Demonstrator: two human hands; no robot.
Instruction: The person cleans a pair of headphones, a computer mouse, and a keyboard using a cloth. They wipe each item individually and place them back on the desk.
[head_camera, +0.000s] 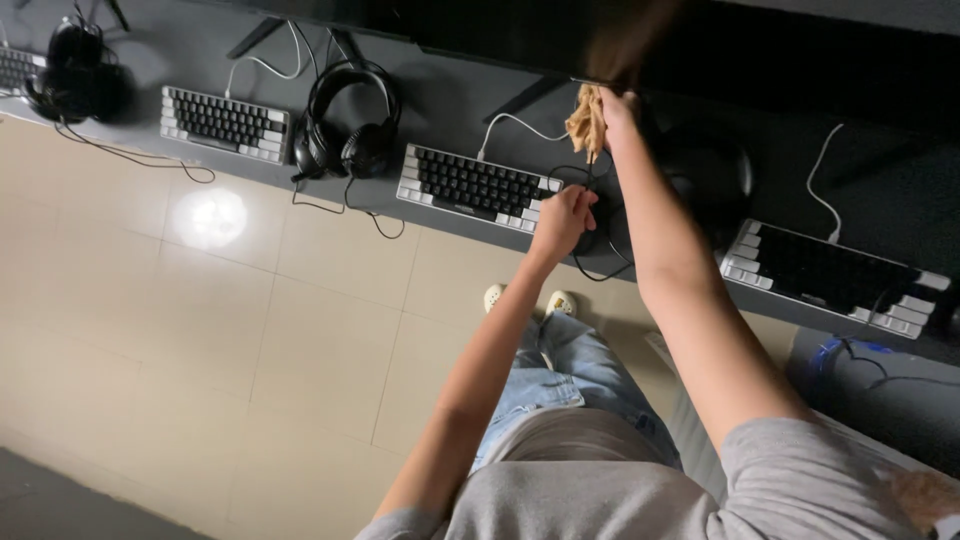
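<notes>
While your right hand (617, 104) clamps a tan cloth (586, 122) up against the dark monitor edge (500, 45), your left hand (563, 220), just below, grips a black cable (596, 240) beside the keyboard (472, 185), holding it aside.

Looks like a gaming café or computer room: long dark desk (440, 100) across the top, lined with keyboards (225, 123) and headsets (345, 125), pale tiled floor (200, 330) below.

Worktop (450, 95) runs along far edge, floor (200, 330) before it. Three keyboards in row: keyboard (225, 123) left, middle keyboard (475, 188), right keyboard (835, 278). Headset (350, 125) between left two. Cloth (587, 120) behind middle keyboard's right end.
</notes>
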